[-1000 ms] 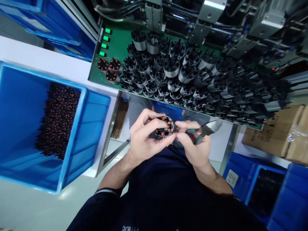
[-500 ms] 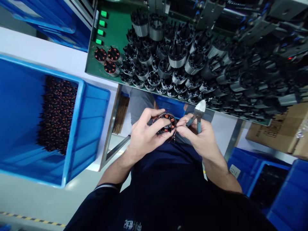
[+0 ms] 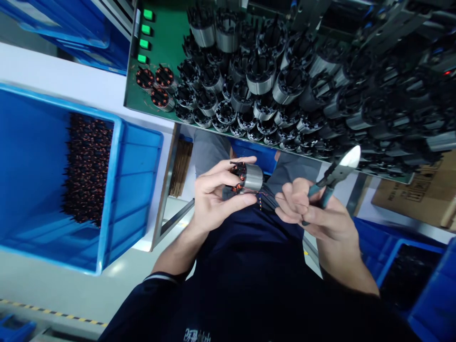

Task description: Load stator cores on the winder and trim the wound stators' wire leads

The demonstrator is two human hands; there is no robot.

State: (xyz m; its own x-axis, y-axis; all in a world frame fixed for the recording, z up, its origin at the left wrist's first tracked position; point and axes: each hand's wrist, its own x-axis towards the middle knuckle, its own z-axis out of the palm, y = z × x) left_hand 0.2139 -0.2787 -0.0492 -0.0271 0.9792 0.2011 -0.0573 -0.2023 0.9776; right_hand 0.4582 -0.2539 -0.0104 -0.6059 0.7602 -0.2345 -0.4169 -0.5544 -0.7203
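My left hand (image 3: pixel 219 194) is closed round a motor stator (image 3: pixel 253 177), a steel ring with copper windings and black plastic ends, tilted onto its side above my lap. Thin wire (image 3: pixel 263 193) runs from the stator toward my right hand (image 3: pixel 317 209). In that hand I grip diagonal cutters (image 3: pixel 337 173) with blue-green handles, their jaws pointing up and to the right. The fingertips of the same hand are pinched together at the wire's end; how they hold it is too fine to make out.
A green-topped bench (image 3: pixel 133 97) carries rows of unwound stators (image 3: pixel 261 76) and several copper-wound stators (image 3: pixel 162 98) at its left. A blue bin (image 3: pixel 119 190) at left holds many wound parts. Cardboard boxes (image 3: pixel 409 199) and more blue bins (image 3: pixel 377 242) stand at right.
The stator has turned from facing up to lying on its side in my left hand. My right hand, with the cutters, has moved right and away from it, the wire stretching between.
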